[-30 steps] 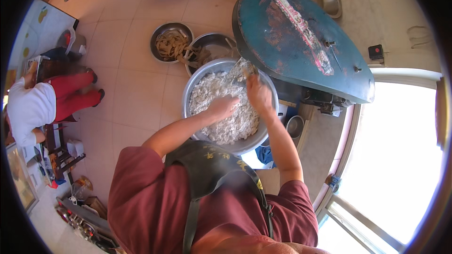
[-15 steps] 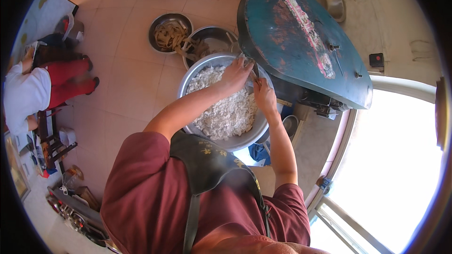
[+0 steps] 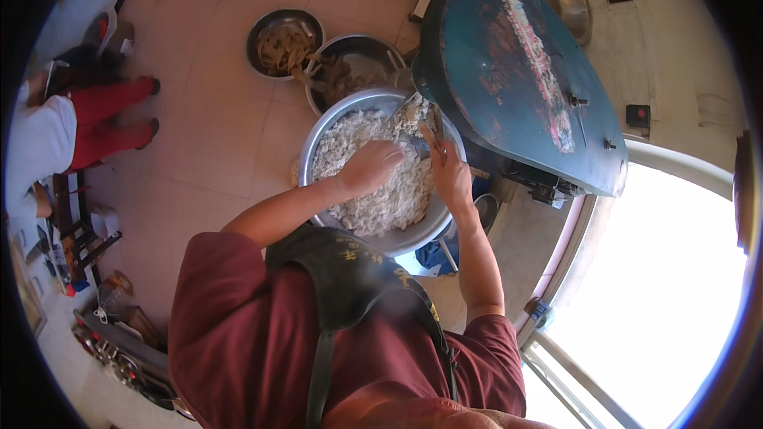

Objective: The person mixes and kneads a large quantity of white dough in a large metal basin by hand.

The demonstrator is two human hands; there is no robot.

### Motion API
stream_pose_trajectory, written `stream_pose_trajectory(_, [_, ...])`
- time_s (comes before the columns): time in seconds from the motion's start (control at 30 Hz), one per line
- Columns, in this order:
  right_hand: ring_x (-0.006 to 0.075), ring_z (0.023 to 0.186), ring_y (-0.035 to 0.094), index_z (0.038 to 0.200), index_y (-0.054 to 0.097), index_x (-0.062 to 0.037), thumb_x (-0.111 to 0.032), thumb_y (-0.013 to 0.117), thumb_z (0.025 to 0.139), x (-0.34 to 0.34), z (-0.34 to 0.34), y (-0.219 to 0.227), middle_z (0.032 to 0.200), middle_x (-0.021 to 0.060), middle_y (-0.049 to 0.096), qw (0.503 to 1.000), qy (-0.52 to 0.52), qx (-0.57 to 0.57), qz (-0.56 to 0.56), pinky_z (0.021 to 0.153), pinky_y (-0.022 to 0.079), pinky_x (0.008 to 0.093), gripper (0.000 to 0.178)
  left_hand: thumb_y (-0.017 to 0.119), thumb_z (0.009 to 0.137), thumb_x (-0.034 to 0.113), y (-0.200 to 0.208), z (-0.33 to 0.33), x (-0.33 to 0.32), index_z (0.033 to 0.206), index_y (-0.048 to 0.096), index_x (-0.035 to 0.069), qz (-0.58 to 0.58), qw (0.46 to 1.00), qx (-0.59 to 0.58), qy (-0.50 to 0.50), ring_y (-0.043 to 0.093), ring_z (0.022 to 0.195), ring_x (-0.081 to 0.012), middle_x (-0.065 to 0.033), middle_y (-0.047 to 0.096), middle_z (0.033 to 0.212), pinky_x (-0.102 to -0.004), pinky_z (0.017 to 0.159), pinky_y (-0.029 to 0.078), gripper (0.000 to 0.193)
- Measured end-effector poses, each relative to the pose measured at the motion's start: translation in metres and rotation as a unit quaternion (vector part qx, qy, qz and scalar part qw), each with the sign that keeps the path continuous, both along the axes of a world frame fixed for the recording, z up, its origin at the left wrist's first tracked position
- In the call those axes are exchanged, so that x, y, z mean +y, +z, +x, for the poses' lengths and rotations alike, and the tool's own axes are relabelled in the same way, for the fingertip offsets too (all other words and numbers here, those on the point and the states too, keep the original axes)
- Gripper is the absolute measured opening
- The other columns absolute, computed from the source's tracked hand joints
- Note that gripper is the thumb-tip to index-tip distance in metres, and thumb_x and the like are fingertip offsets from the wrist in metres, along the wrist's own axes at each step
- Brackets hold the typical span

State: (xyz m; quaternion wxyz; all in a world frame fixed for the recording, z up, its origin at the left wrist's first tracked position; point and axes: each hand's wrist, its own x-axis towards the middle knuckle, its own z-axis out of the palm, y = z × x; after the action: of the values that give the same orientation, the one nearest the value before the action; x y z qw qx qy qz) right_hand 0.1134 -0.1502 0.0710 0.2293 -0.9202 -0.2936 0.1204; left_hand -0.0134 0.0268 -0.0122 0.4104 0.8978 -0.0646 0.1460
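Beyond the dark apron (image 3: 338,282), the big metal bowl (image 3: 429,225) holds crumbly white dough (image 3: 389,208). The left hand (image 3: 372,168) is over its middle; whether those fingers pinch any dough, I cannot tell. The right hand (image 3: 451,180), at the bowl's right side, is curled around a tool (image 3: 436,124) near the far rim. Farther off are two smaller bowls with brownish strips (image 3: 284,49) and a green machine cover (image 3: 493,71)

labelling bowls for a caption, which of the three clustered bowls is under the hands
The large silver bowl of white crumbly mix, lowest of the three: left hand and right hand are over it. The middle bowl and far-left bowl hold brownish strips.
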Motion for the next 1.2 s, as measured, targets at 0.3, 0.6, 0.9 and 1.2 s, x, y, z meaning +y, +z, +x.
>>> stream_pose_trajectory(0.3, [0.0443,0.092,0.066,0.116,0.059,-0.0059,-0.025,0.055,0.1,0.02,0.013,-0.006,0.095,0.0242,0.069,0.999,-0.001,0.033,-0.042,0.07,0.053,0.0491,0.025,0.057,0.094,0.019,-0.075,-0.001,0.049,0.128,0.044,-0.006,-0.154,0.916,0.323,0.183,0.066,0.091,-0.0406,-0.0276,0.064,0.1,-0.0484,0.079,0.052,0.045])
stream_pose_trajectory(0.6, [0.022,0.069,0.061,0.119,0.061,0.0003,-0.021,0.056,0.101,-0.009,-0.01,0.013,0.081,0.017,0.065,0.991,-0.076,0.088,-0.066,0.065,0.049,0.036,0.028,0.055,0.082,0.078,-0.164,0.072,0.041,0.115,0.064,-0.01,-0.286,0.807,0.512,0.066,0.064,0.104,-0.0334,-0.0238,0.066,0.111,-0.0417,0.087,0.051,0.094])
stream_pose_trajectory(0.9, [0.0324,0.084,0.068,0.123,0.057,-0.0003,-0.021,0.053,0.102,0.016,0.024,-0.02,0.096,0.0214,0.069,0.994,-0.037,0.073,-0.074,0.073,0.052,0.039,0.03,0.079,0.071,0.063,-0.134,0.081,0.016,0.12,0.07,0.01,-0.18,0.743,0.556,-0.326,0.061,0.111,-0.0279,-0.0145,0.067,0.117,-0.0465,0.09,0.052,0.072])
stream_pose_trajectory(1.2, [0.036,0.087,0.068,0.122,0.06,0.0016,-0.023,0.053,0.102,0.011,0.016,-0.002,0.099,0.0245,0.068,0.982,-0.054,0.133,-0.126,0.074,0.052,0.041,0.032,0.08,0.075,0.024,-0.076,-0.008,-0.016,0.124,0.06,0.015,0.05,0.895,0.319,-0.307,0.06,0.111,-0.0312,-0.0136,0.058,0.125,-0.0459,0.092,0.049,0.053])
